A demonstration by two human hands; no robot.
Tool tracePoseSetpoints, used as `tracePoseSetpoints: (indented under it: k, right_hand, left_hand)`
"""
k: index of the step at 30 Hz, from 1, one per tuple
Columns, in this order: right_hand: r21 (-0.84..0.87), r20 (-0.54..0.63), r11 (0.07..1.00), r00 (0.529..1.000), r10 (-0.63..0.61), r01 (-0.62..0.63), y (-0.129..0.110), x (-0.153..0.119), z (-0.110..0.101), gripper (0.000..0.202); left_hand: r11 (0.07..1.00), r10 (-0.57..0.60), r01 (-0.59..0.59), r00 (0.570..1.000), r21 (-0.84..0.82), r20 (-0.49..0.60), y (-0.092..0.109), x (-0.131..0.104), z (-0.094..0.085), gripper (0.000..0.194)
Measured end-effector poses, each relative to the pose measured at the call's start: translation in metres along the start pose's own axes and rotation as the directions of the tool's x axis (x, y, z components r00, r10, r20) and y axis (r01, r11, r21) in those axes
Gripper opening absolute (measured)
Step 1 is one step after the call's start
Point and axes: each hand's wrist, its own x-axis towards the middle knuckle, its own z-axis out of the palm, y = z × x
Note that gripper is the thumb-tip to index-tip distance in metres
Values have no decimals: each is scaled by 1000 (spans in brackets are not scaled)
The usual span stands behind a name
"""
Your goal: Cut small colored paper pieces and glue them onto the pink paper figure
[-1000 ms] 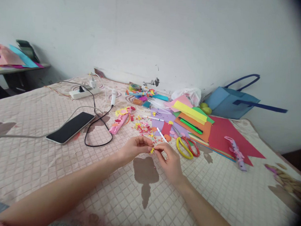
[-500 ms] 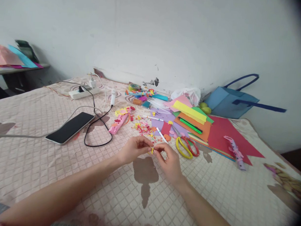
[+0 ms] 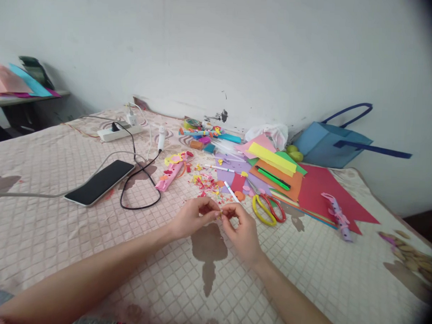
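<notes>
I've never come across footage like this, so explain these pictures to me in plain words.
No machine here: one camera worn on a person's head, looking forward and down, took every picture. The bare left hand and right hand meet at the fingertips, pinching a tiny yellowish piece, too small to identify. On the patterned tablecloth beyond lie colourful scraps, scissors with one yellow and one red handle, and red paper. A blue bag sits at right; a black-screened phone or tablet lies at left.

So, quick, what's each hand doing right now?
Left hand: closed in a pinch, holding a tiny yellowish piece.
Right hand: closed in a pinch on the same piece.
</notes>
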Motion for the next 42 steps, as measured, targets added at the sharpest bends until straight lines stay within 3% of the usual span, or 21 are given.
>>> tracePoseSetpoints:
  k: [7,12,19,26,29,33,42]
  right_hand:
    - [28,1,999,1000,25,-25,0,0,0,14]
    - [145,34,985,996,86,-90,3,0,1,11]
    - [282,221,921,953,209,-268,11,6,-3,10]
    - [326,269,889,933,239,-322,7,6,-3,14]
    - [406,328,830,909,259,-383,7,5,-2,15]
    - [519,443,685,846,296,-511,6,6,-2,26]
    - [529,415,650,835,362,-545,15,5,1,18]
  left_hand:
    - [999,-43,43,999,-21,6,-4,0,0,19]
    - [992,-90,89,996,-90,-2,-8,1,2,19]
    - [952,-169,172,985,-254,34,-8,3,0,25]
    - [979,-156,159,987,-124,32,-8,2,1,31]
    - [973,-165,171,985,-154,52,-8,2,0,32]
    - [962,-159,175,983,-210,88,-6,3,-2,33]
    - [896,-340,346,938,-277,72,1,2,1,38]
